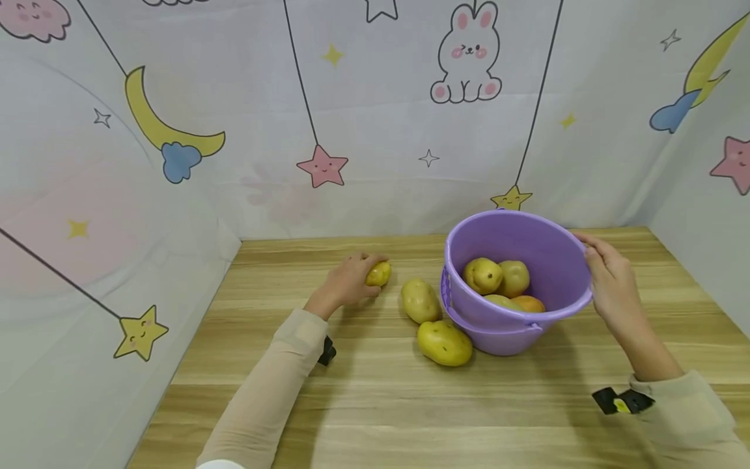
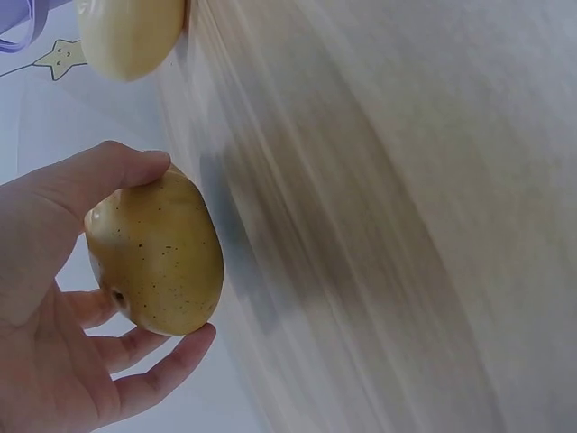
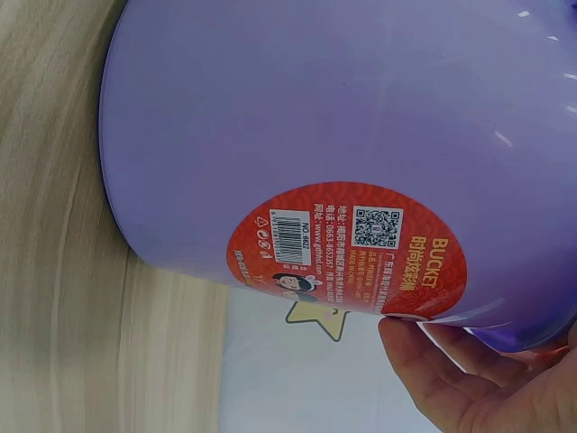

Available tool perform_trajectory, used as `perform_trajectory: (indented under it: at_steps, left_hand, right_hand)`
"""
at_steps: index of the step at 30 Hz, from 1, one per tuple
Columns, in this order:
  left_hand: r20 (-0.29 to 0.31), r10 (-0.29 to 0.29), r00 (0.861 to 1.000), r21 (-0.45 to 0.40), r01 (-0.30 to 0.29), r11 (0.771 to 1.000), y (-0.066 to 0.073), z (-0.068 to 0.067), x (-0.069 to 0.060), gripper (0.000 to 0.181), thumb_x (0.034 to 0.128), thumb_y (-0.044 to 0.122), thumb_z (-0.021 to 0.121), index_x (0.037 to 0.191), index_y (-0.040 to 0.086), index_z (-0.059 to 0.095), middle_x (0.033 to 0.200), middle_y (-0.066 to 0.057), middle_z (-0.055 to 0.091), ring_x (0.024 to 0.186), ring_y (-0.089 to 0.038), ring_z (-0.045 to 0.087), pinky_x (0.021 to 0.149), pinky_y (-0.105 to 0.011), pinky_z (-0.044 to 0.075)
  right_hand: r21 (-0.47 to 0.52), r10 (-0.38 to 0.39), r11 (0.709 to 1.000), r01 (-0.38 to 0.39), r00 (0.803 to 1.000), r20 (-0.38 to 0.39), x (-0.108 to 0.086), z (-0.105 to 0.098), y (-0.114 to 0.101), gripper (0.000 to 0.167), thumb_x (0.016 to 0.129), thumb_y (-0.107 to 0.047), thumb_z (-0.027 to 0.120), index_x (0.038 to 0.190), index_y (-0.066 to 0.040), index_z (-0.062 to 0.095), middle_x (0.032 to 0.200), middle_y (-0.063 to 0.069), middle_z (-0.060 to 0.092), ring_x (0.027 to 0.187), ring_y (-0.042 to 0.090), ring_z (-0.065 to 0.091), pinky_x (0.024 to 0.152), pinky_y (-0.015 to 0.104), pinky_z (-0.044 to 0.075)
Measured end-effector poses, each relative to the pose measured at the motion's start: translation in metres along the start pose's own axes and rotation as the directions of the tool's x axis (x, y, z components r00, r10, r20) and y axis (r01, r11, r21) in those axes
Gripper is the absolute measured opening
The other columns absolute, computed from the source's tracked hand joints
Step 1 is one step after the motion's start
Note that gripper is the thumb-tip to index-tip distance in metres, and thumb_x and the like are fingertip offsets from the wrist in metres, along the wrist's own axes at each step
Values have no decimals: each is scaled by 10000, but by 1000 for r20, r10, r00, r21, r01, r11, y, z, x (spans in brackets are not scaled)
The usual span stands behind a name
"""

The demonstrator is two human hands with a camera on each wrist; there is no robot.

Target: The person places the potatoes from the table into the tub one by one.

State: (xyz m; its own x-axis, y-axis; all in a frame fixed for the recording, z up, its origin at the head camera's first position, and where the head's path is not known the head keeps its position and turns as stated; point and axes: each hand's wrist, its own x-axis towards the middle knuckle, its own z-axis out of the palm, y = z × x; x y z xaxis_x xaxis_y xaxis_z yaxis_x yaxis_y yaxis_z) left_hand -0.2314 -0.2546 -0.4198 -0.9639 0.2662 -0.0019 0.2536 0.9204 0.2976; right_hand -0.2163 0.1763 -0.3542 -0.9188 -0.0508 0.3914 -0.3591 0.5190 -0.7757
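Diffuse light, soft shadows on table [image 1: 398, 417].

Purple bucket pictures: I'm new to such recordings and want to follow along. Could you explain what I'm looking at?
There is no machine here, just a person's two bare hands. The wide picture comes from a camera worn on the head, looking forward and down; the other two come from cameras on each wrist. On the wooden table stands a purple bucket containing potatoes and something orange. Two loose potatoes lie beside it. The left hand grips a smaller-looking potato, while the right hand holds the bucket at its rim.
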Motion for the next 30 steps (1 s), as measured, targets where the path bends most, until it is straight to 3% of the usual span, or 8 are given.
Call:
perform_trajectory:
  at_steps: [3,10,20,30]
  left_hand:
    - [0,4,1000,1,-4,1000,2,-3,-1,650,917,279,736,1500,250,449,1424,-161,466,1219,-358,507,896,-545,506]
    - [-20,32,999,7,-32,999,9,-10,-3,640,910,285,741,1488,228,472,1393,-171,489,1181,-351,527,872,-532,515]
    - [-29,105,994,15,-104,994,25,-25,-7,636,908,251,742,1484,249,471,1377,-171,500,1152,-322,535,880,-485,504]
    - [-63,169,984,59,-165,984,48,-45,-9,648,885,253,748,1475,274,482,1390,-150,516,1159,-331,536,825,-471,524]
  right_hand:
    - [-5,6,1000,-6,1000,0,0,-1,-1,426,1080,-173,345,1378,71,527,1212,174,589,892,-31,547,726,100,432]
    - [3,-1,1000,1,1000,1,0,-1,-2,427,1080,-185,349,1375,61,535,1165,88,611,866,-16,572,703,102,453]
    - [-8,9,1000,-9,1000,4,0,0,0,424,1079,-160,343,1377,86,517,1230,213,568,893,-42,538,721,87,431]
    - [4,-1,1000,1,1000,3,0,0,1,429,1083,-179,343,1379,75,522,1222,222,573,885,-34,553,717,89,445]
